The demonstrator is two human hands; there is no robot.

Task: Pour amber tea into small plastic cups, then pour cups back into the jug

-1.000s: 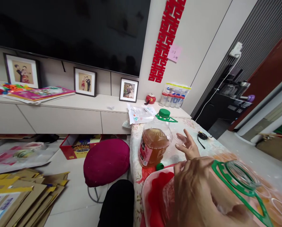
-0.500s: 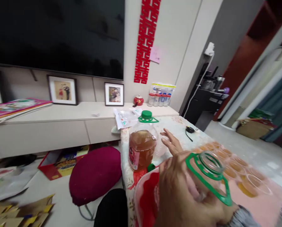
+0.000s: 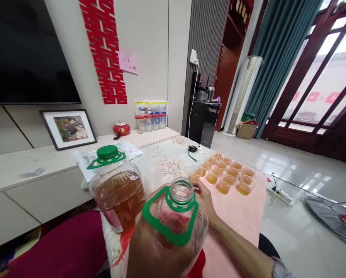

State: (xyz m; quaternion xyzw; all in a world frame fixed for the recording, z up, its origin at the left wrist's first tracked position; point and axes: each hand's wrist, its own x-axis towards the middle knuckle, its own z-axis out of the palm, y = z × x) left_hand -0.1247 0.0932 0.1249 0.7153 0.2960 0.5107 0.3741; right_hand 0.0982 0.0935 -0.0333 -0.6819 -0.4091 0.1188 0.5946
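Observation:
An uncapped clear plastic jug (image 3: 200,231) with a green carrying handle stands tilted close in front of me. My left hand (image 3: 150,251) is closed around its near left side. Beyond the jug's neck is my right hand (image 3: 204,199), its forearm coming in from the lower right. Most of its fingers are hidden behind the jug, so I cannot tell whether they grip anything. To the left stands a capped jug (image 3: 121,197) of amber liquid with a green lid. Several clear cups (image 3: 223,185) of amber liquid sit in rows beyond my right hand.
A pink sheet (image 3: 239,216) covers part of the table, with something red under the near jug. A black tape measure (image 3: 192,149) lies farther back. Plastic packets (image 3: 129,150) lie behind the capped jug. A maroon stool (image 3: 65,247) is at the lower left.
My view has swung right. The uncapped jug and my left hand now sit nearer the middle. My right hand's outstretched fingers, visible before, are now mostly hidden behind the jug.

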